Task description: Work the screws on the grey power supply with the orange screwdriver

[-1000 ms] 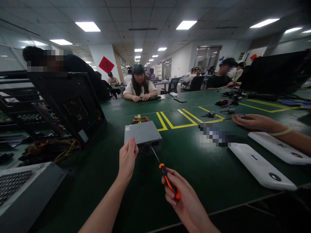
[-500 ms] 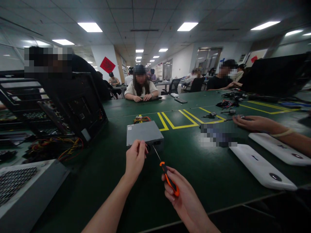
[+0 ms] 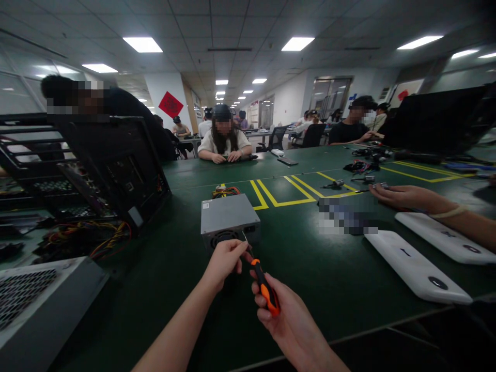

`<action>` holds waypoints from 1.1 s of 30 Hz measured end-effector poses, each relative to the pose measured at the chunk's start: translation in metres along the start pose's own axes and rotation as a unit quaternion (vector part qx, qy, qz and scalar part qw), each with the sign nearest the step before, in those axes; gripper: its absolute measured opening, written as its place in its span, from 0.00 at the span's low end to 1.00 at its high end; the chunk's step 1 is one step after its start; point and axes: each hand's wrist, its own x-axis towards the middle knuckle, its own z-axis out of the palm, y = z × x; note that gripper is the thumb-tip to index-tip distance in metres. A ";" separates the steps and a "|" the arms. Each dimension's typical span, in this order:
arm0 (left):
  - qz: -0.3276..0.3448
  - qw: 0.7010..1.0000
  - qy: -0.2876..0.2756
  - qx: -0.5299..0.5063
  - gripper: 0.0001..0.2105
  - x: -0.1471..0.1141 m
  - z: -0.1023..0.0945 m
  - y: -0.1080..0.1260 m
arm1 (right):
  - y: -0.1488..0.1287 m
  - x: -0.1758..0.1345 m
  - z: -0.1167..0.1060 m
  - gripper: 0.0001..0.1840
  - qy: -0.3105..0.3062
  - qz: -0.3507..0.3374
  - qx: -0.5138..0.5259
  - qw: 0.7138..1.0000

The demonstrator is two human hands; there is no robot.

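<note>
In my right hand (image 3: 284, 315) is an orange-and-black screwdriver (image 3: 267, 294), its thin shaft slanting up and left. My left hand (image 3: 227, 261) is closed in a pinch, fingertips right at the shaft near its tip; whether they grip the shaft or some small part is hidden. Just beyond both hands sits a grey power supply unit (image 3: 228, 212), its fan grille and socket side facing me. My left hand overlaps the lower edge of that side. A bundle of coloured cables (image 3: 226, 191) comes out behind the unit.
At left stand an open black computer case (image 3: 135, 170) and a large grey metal box (image 3: 58, 305) with loose cables. Two white oblong devices (image 3: 418, 266) lie at right, near another person's hand (image 3: 391, 196). A person (image 3: 225, 139) sits opposite. Yellow tape (image 3: 287, 201) marks the green table.
My left hand has moved down and right from the power supply's fan side to the screwdriver shaft. The screwdriver has shifted slightly left. The fan grille now shows.
</note>
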 end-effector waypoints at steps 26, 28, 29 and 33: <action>-0.024 0.980 -0.028 -0.196 0.16 0.005 0.000 -0.003 | -0.047 -0.019 -0.001 0.18 -0.264 -0.583 -0.740 0.206; -0.014 0.989 -0.015 -0.149 0.17 0.004 -0.001 -0.002 | -0.060 -0.013 0.008 0.15 -0.289 -0.598 -0.734 0.141; 0.001 0.995 0.008 -0.100 0.17 0.002 -0.001 -0.002 | -0.064 -0.009 0.011 0.13 -0.299 -0.606 -0.728 0.118; 0.175 0.952 0.166 0.188 0.15 -0.008 -0.005 0.003 | -0.072 0.010 0.006 0.07 -0.326 -0.643 -0.687 0.090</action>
